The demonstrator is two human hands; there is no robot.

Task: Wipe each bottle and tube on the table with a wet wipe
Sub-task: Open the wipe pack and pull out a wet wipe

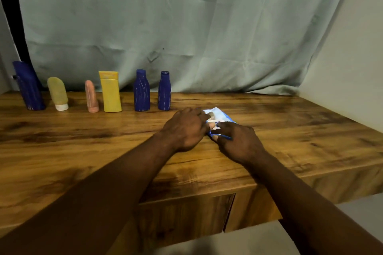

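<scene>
Both left hand (186,128) and right hand (238,141) hold wipe pack (220,115), print blurred.

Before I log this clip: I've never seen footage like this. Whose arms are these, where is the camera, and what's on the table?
No machine here: a person wears one camera on the head, looking down at their own bare arms. The left hand and right hand both hold a blue-and-white packet of wipes on the wooden table. Along the back stand a tall blue bottle, a greenish tube, a pink tube, a yellow bottle and two small blue bottles.
</scene>
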